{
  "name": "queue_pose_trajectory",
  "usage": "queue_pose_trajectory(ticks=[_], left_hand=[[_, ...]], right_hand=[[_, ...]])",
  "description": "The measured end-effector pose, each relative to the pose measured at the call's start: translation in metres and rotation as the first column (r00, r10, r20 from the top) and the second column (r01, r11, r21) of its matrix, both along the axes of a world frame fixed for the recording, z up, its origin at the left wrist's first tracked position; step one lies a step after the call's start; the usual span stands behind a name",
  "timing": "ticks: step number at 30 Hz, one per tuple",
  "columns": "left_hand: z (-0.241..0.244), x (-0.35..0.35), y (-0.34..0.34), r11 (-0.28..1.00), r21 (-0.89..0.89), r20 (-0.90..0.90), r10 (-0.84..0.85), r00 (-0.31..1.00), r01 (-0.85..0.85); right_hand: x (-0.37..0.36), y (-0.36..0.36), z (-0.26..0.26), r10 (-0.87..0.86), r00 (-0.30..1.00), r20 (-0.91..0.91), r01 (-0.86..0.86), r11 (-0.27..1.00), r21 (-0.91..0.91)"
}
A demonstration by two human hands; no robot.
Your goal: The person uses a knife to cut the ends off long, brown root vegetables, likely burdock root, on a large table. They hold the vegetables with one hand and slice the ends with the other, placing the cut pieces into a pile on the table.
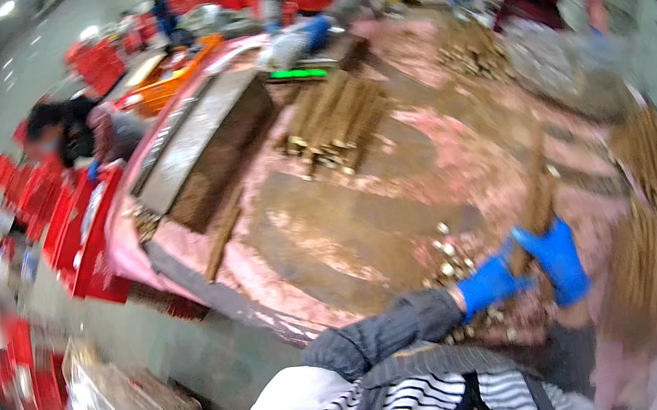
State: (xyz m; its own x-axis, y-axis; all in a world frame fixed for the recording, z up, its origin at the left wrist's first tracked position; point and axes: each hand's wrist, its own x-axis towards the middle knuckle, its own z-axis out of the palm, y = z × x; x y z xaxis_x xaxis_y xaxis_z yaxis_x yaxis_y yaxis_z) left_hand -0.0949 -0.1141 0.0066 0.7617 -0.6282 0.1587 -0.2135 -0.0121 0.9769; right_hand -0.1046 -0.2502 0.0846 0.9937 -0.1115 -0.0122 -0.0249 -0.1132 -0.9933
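Note:
My left hand [492, 281], in a blue glove, is at the lower end of a few long brown root-like sticks [538, 197]. My right hand [554, 260], gloved in blue as well, closes around the same sticks a little higher up. Both hands are over the near right part of a table with a soiled pink cover [312, 260]. Small pale cut pieces [446, 256] lie scattered beside my left hand. Long bundles of similar sticks [649, 267] lie to the right of my right hand. The picture is blurred, so the finger contact is partly unclear.
A pile of sticks [339, 117] lies mid-table, near a long metal-topped block [205, 141]. One stick [226, 239] rests by the left edge. A clear plastic bag [568, 70] is at the far right. Co-workers stand around the far side; red crates [87, 241] are beyond the left edge.

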Motion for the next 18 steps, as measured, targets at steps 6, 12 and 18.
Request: queue_pose_trajectory(ticks=[6, 12, 18], left_hand=[[0.027, 0.022, 0.043, 0.999, -0.025, -0.228, -0.042, 0.973, 0.038], [0.025, 0.026, 0.078, 0.985, -0.004, -0.478, -0.155, 0.865, 0.174], [0.007, 0.015, 0.095, 0.982, 0.068, -0.371, -0.139, 0.918, 0.176]], right_hand=[[0.002, 0.027, 0.006, -0.03, 0.998, 0.056, 0.009, 0.941, 0.338], [-0.004, 0.028, 0.001, -0.153, 0.988, -0.017, 0.147, 0.912, 0.382], [-0.005, 0.029, -0.002, -0.104, 0.993, -0.048, 0.115, 0.872, 0.475]])
